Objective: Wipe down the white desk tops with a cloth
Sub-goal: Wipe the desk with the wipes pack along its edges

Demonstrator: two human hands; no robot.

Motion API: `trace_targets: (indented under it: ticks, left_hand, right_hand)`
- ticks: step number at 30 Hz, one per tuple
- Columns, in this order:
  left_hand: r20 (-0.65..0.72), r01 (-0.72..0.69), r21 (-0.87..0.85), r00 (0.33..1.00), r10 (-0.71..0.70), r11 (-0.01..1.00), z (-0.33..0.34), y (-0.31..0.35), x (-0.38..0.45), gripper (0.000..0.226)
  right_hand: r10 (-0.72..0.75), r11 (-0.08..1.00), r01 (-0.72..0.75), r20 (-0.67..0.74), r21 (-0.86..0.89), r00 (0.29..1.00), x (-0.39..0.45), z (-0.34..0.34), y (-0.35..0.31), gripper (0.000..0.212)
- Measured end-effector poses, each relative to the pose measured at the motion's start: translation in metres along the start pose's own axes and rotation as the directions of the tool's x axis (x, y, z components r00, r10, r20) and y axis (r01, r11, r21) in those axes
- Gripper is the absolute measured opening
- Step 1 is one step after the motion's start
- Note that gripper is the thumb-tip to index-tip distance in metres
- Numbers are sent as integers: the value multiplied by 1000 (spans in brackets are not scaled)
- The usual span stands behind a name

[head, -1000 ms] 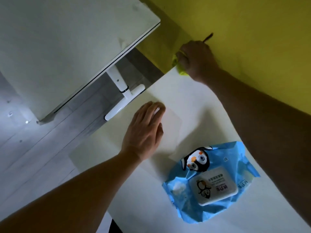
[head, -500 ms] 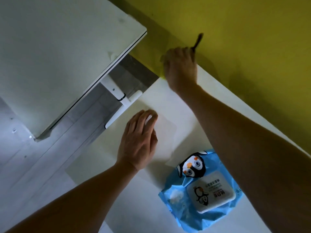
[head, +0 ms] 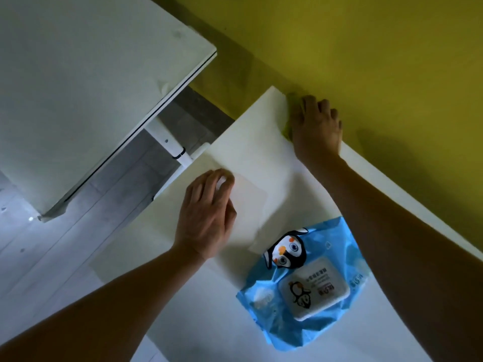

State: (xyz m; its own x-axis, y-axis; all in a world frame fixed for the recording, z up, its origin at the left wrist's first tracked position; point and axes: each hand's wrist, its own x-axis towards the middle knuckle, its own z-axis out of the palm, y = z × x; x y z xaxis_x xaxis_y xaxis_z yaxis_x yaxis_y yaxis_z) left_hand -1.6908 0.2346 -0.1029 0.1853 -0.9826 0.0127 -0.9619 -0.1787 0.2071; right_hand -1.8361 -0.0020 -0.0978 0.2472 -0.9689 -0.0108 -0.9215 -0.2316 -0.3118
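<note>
Yellow-green cloth [head: 289, 111] sits at upper centre of frame, at the desk's back corner vs the yellow wall [head: 379, 61], mostly hidden under the right hand [head: 315, 126]. Only a sliver shows at the hand's left edge.

Risks, as I judge them: cloth is right at the corner of the near desk [head: 209, 309], so a stroke w/ too much push toward upper left could run it off the edge into the gap. Wipes pack [head: 305, 291] lies lower centre, just beside the right forearm; a wide sweep back could knock it. Thin white sheet [head: 251, 202] under the left hand [head: 206, 218] could crease or slide if that hand shifts.

Pose: right arm stretched far up-frame, fingers curled over the cloth, pressing it down. Left hand flat, fingers relaxed, resting on the sheet, gripping nothing. Second desk [head: 91, 87] fills upper left, well apart.
</note>
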Motion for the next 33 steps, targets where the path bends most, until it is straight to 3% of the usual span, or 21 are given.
trace_targets:
  ticks: [3,6,9,15,26,29,33]
  left_hand:
    - [-6,10,-5,1000,-10,1000,-4,13,31,37]
    - [32,-120,-29,992,121,992,3,35,59,55]
    - [35,-152,-33,988,153,988,13,42,61,63]
    - [1,-223,-44,975,224,974,17,38,64,58]
    - [-17,-209,-26,978,208,978,9,43,68,55]
    - [-22,-210,-9,978,209,978,11,42,67,55]
    - [-33,-218,-5,975,218,976,11,37,66,55]
  right_hand:
    - [36,998,-35,17,-58,999,-21,-16,34,44]
    - [39,993,-40,-3,-115,999,-24,-23,37,45]
    - [3,994,-1,22,-108,1000,2,-10,8,44]
    - [-45,999,44,96,17,994,53,6,-56,44]
    - [136,990,-138,163,-1,977,-75,-64,123,47]
    - [157,987,-149,184,-56,970,-62,-56,101,50]
    - [66,996,-50,217,-78,974,-7,-25,28,49]
